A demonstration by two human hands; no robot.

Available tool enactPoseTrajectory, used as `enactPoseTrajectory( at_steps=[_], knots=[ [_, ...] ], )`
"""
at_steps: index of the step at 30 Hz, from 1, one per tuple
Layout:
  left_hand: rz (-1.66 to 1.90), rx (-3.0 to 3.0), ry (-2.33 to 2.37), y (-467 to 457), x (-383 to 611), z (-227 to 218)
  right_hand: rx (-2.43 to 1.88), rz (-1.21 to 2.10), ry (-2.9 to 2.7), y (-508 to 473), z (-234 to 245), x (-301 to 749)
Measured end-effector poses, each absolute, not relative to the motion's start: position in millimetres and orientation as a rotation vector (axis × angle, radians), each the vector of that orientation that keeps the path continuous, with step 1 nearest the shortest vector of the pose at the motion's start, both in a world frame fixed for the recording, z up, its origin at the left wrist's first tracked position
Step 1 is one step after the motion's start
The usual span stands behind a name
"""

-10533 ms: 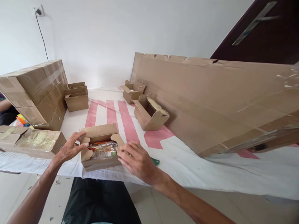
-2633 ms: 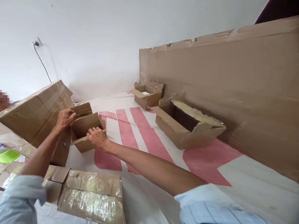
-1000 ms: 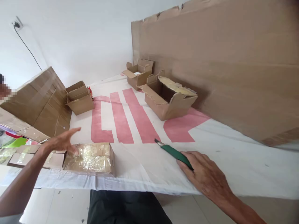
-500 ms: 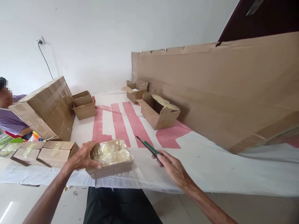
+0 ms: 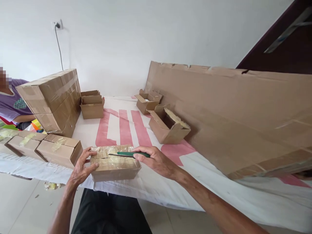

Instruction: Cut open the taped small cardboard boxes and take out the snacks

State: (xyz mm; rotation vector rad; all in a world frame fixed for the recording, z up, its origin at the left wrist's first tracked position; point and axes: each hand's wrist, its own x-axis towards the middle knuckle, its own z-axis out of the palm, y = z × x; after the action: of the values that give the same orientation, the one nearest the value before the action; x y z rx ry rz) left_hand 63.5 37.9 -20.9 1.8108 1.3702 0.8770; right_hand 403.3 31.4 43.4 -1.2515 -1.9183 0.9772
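A small cardboard box sealed with clear tape (image 5: 114, 165) lies at the table's near edge in front of me. My left hand (image 5: 81, 165) grips its left end, fingers curled on the side and top. My right hand (image 5: 156, 161) is closed on a green-handled utility knife (image 5: 129, 154), held flat over the box top with the blade pointing left along the taped seam.
Two more taped boxes (image 5: 59, 151) lie to the left. A large taped carton (image 5: 52, 99) and stacked small boxes (image 5: 92, 104) stand at back left, open boxes (image 5: 168, 126) mid-table, a long cardboard sheet (image 5: 231, 110) on the right. Another person in purple (image 5: 13, 104) sits far left.
My left hand pulled the taped box closer and settled on its left end. My right hand picked the knife up from the table and brought it over the box top.
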Motion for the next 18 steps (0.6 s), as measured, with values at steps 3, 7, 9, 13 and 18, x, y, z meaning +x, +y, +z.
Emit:
enactPoseTrajectory(
  at_steps=[3,7,9,13,18],
  knots=[
    [0.896,1.782,1.360,37,65,-25,-1.232,0.981,-2.034,43,54,389],
    [0.890,1.781,1.354,34,65,-28,-1.236,0.990,-2.145,52,62,378],
    [0.893,1.776,1.349,34,65,-29,-1.245,1.006,-2.189,54,64,374],
    [0.915,1.734,1.324,33,66,-31,-1.266,0.955,-2.290,57,67,365],
    [0.937,1.721,1.295,30,68,-30,-1.303,0.847,-2.397,60,73,349]
  ],
)
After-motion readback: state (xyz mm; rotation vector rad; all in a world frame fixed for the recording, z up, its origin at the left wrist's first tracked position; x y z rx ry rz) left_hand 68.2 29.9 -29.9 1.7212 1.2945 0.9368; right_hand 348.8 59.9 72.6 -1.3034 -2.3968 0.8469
